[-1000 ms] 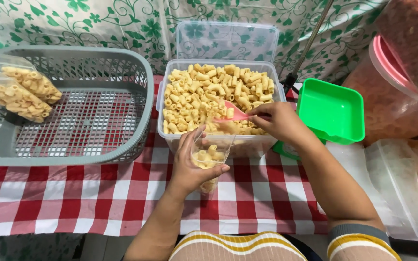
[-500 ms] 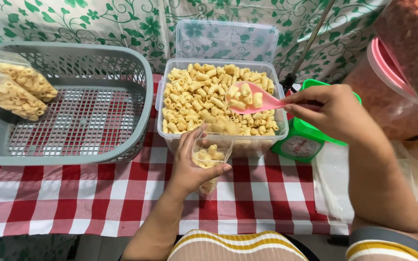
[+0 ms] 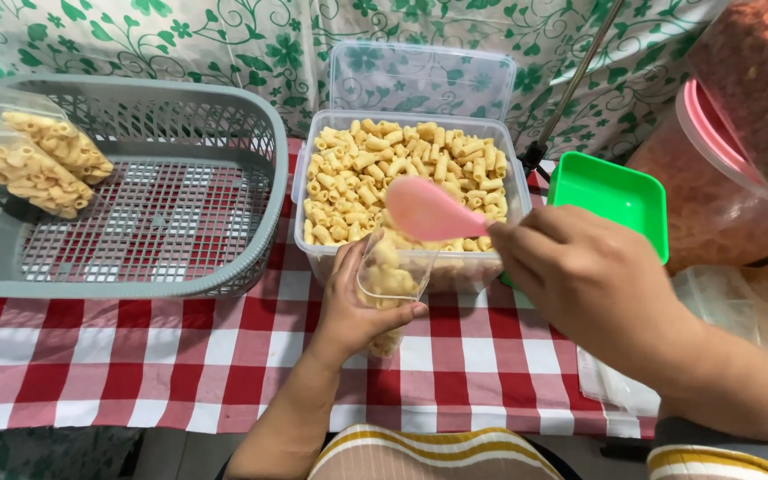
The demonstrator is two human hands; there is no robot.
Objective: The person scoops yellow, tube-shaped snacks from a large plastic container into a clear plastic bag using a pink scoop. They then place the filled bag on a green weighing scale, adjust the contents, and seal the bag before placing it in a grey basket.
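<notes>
While the left hand [image 3: 359,307] grips a clear bag [image 3: 393,271] just before the tub [image 3: 513,182] | right hand [image 3: 580,280] clasps a pink scoop [image 3: 428,211] over that bag | gray basket [image 3: 251,160] left of the tub

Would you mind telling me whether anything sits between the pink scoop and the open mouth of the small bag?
Nothing visible does. The pink scoop in the right hand hangs just above the bag, which the left hand holds open against the tub.

grey basket [image 3: 224,267], green tray [image 3: 611,191], checked cloth [image 3: 135,364]
</notes>
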